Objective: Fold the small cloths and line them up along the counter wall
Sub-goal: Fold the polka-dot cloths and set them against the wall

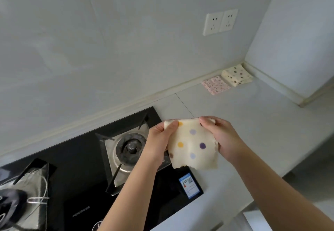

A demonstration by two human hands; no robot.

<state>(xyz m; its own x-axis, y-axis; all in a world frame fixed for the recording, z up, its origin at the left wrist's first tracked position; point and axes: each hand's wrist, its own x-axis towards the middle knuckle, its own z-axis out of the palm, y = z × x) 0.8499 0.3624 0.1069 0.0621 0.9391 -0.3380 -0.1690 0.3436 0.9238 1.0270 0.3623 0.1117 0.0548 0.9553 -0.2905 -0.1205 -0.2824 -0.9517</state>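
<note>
A cream cloth with yellow and purple dots hangs in the air above the counter's front, beside the hob. My left hand pinches its top left corner and my right hand grips its top right edge. Far back in the corner, a folded cream cloth with dark dots lies against the wall. Just left of it, a folded pink speckled cloth lies along the same wall.
A black gas hob with a burner fills the left of the pale counter. A pot with a glass lid sits at the far left. Two wall sockets are above the counter.
</note>
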